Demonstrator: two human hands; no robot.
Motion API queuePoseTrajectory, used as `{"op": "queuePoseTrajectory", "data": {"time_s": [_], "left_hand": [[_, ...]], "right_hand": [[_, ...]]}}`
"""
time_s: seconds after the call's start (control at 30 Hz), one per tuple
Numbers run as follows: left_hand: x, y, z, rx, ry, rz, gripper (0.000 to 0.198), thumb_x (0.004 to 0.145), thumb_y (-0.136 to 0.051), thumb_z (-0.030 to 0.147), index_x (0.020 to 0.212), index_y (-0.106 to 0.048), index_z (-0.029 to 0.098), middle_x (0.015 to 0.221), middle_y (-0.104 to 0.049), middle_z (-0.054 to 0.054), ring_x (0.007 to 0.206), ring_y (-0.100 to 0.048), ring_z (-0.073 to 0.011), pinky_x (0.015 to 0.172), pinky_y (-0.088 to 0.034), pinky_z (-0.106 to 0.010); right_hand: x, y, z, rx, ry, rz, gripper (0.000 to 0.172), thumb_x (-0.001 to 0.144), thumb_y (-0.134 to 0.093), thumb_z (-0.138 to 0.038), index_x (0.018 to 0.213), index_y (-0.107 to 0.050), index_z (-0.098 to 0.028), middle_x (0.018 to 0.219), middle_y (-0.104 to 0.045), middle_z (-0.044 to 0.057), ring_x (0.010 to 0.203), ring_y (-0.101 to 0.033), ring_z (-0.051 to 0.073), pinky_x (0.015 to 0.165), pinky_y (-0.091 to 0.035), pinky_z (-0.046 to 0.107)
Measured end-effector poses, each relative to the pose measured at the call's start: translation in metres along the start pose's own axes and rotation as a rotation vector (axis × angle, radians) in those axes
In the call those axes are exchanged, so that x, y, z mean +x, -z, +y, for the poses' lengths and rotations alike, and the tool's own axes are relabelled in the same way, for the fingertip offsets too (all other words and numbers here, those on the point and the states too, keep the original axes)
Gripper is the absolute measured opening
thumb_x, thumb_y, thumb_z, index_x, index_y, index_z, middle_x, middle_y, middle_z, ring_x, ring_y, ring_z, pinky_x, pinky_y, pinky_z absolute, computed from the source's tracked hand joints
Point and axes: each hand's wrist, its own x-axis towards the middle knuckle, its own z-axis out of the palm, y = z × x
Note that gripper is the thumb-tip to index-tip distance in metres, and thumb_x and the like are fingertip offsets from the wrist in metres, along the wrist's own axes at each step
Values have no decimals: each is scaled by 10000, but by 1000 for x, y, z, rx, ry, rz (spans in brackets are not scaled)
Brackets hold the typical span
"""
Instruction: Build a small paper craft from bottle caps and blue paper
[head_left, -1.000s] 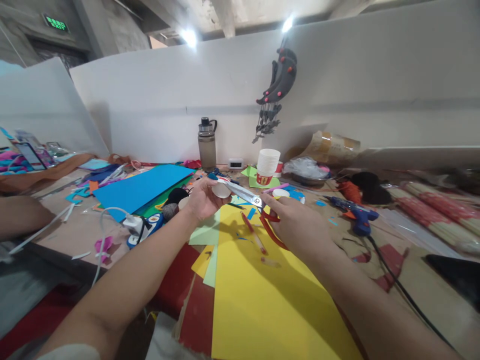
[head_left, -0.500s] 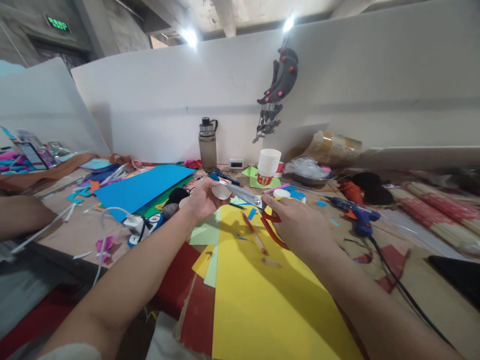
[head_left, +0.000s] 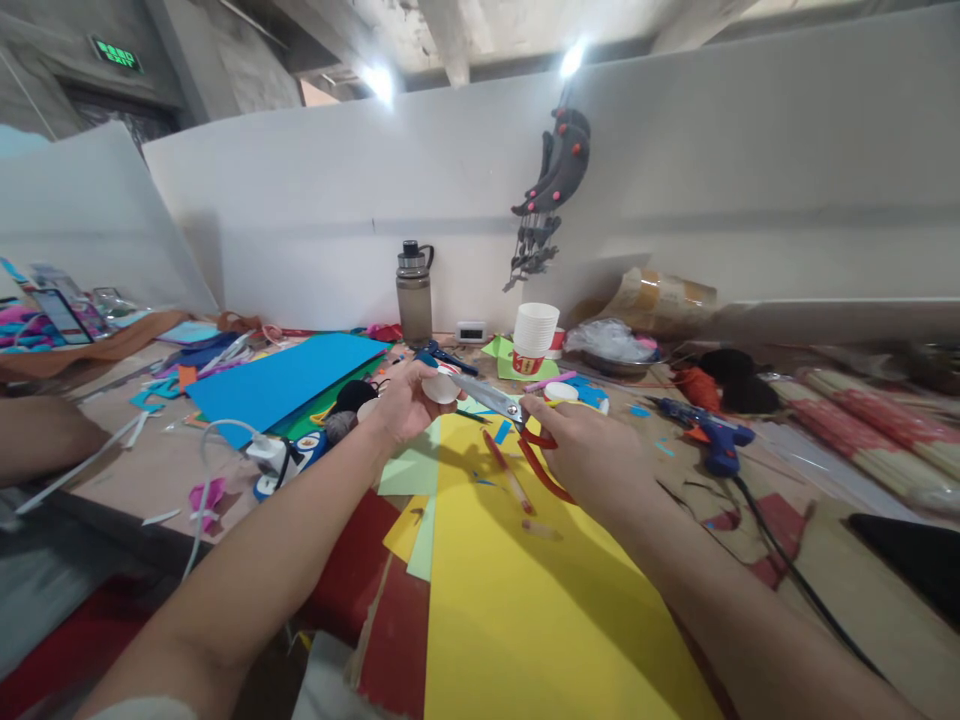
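Note:
My left hand (head_left: pixel 405 405) is closed around a small white paper cup (head_left: pixel 441 388) with a little red on its edge. In my right hand (head_left: pixel 596 445) are scissors (head_left: pixel 489 394) with steel blades and red handles. Their blades point left and reach the cup's right side; whether they bite into it I cannot make out. Both hands are above a large sheet of yellow paper (head_left: pixel 525 610). A red pen (head_left: pixel 508 472) and small blue scraps lie on that sheet, below the scissors.
Stacked paper cups (head_left: pixel 535 335) stand behind the hands, near a dark bottle (head_left: pixel 415 295). Blue card (head_left: pixel 292 375) and a white plug (head_left: pixel 268 452) with its cable lie left. On the right are a blue glue gun (head_left: pixel 720 440) and bundled sticks (head_left: pixel 862 430). Another person's arm (head_left: pixel 49 440) rests far left.
The view has shifted slightly, so the background sits a little lower. Both hands keep nearly the same pose, with the scissors still at the paper cup.

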Motion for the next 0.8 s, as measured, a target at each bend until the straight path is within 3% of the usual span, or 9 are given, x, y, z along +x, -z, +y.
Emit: {"op": "queuePoseTrajectory", "data": {"time_s": [0.3, 0.47, 0.57, 0.67, 0.73, 0.8], "left_hand": [[2, 2, 2, 21, 76, -3, 130, 612, -549, 213, 630, -616, 103, 617, -660, -112, 602, -667, -237, 469, -455, -277], [3, 3, 1, -34, 66, -30, 146, 625, -555, 217, 666, -632, 100, 663, -672, -110, 639, -672, -234, 528, -493, -295], [2, 2, -3, -12, -64, -81, 170, 657, -583, 234, 715, -657, 92, 709, -682, -113, 710, -673, -227, 556, -490, -280], [1, -2, -8, 94, -226, -103, 163, 676, -647, 245, 773, -668, 115, 795, -701, -101, 759, -666, -207, 593, -489, -271], [-2, -4, -11, 208, -331, -125, 187, 682, -697, 250, 834, -677, 142, 893, -711, -88, 780, -657, -183, 657, -506, -280], [-5, -6, -14, 347, -434, -165, 244, 707, -717, 261, 931, -686, 169, 1015, -704, -84, 825, -652, -172, 733, -517, -296]], "right_hand": [[0, 4, 2, -30, 21, -19, 564, 836, -449, -105, 1344, -565, -321, 1046, -737, 65, 855, -679, 229, 558, -372, 280], [2, -5, 4, 112, -38, 10, 506, 829, -501, -150, 1287, -616, -331, 1018, -754, 59, 831, -693, 248, 576, -407, 291], [6, -15, 7, 359, -96, 38, 422, 831, -560, -249, 1239, -655, -301, 996, -755, 78, 845, -691, 264, 626, -455, 309], [8, -25, 7, 777, -108, 97, 392, 826, -611, -328, 1208, -661, -257, 901, -742, 66, 786, -676, 227, 640, -484, 300], [7, -27, 3, 1140, -142, 61, 459, 794, -671, -423, 1213, -625, -242, 744, -690, 14, 585, -610, 163, 532, -464, 267], [5, -25, -4, 1477, -216, -25, 572, 739, -718, -517, 1225, -568, -254, 657, -623, -46, 395, -456, 94, 393, -380, 231]]}}
